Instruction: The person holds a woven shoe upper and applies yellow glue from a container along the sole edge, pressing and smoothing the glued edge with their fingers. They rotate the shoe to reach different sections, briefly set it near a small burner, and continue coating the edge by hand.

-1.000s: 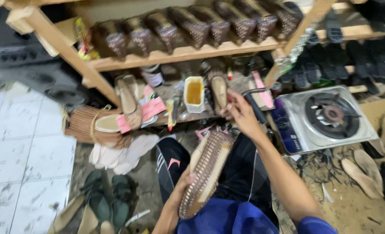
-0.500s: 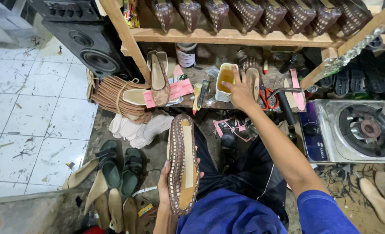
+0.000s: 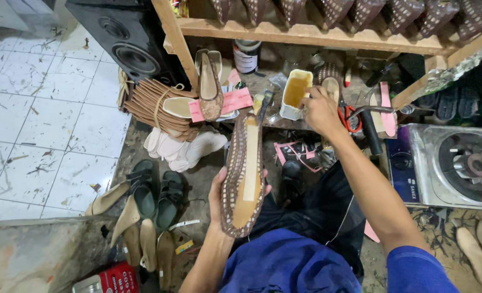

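My left hand (image 3: 222,198) holds a brown patterned flat shoe (image 3: 244,173) sole-up from underneath, its toe pointing away from me, above my lap. A pale strip runs along its sole. My right hand (image 3: 321,111) reaches forward to a white tub of yellowish glue (image 3: 294,94) on the floor under the shelf; the fingers are closed at the tub's rim, and I cannot tell what they hold.
A wooden shelf (image 3: 306,33) carries a row of matching brown shoes. A black speaker (image 3: 127,38) stands at the left. Bundled insoles (image 3: 151,103), loose shoes and sandals (image 3: 154,195) lie on the left floor. A gas stove (image 3: 458,165) sits at the right.
The view has shifted closer. My left hand has kept the shoe sole-up; my right hand has stayed at the glue tub.
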### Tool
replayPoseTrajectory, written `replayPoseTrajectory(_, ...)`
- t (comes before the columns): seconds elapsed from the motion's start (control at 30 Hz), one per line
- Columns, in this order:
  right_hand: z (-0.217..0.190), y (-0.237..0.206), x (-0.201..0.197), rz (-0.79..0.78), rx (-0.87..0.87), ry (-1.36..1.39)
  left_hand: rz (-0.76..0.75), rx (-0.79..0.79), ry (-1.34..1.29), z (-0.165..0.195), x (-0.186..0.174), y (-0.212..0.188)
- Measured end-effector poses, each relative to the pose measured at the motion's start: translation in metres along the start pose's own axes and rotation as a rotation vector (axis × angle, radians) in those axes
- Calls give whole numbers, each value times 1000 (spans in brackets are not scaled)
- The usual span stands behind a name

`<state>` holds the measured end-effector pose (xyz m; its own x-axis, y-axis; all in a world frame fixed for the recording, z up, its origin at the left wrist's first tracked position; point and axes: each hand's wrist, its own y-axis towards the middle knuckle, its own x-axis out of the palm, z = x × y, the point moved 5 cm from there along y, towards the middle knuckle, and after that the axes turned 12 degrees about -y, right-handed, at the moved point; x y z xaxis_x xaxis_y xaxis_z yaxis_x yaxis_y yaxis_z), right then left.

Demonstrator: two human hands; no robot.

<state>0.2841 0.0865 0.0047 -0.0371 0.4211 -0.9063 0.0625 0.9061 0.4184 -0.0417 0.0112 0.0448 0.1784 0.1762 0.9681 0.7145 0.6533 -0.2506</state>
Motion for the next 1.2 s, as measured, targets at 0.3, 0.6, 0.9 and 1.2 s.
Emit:
replayPoseTrajectory(0.3, -5, -8, -10, 165, 23, -16, -182, -43, 25, -19, 65, 22)
replayPoseTrajectory(0.6, -3, -13, -8, 91, 79, 31, -117, 33, 100, -25, 77, 27)
replayPoseTrajectory(0.9, 8, -5, -2, 85, 116, 126, -162, 372, 335, 18, -5, 46)
replayPoseTrajectory(1.2, 6, 5, 20, -113, 98, -71, 166, 741, 532, 96, -176, 1)
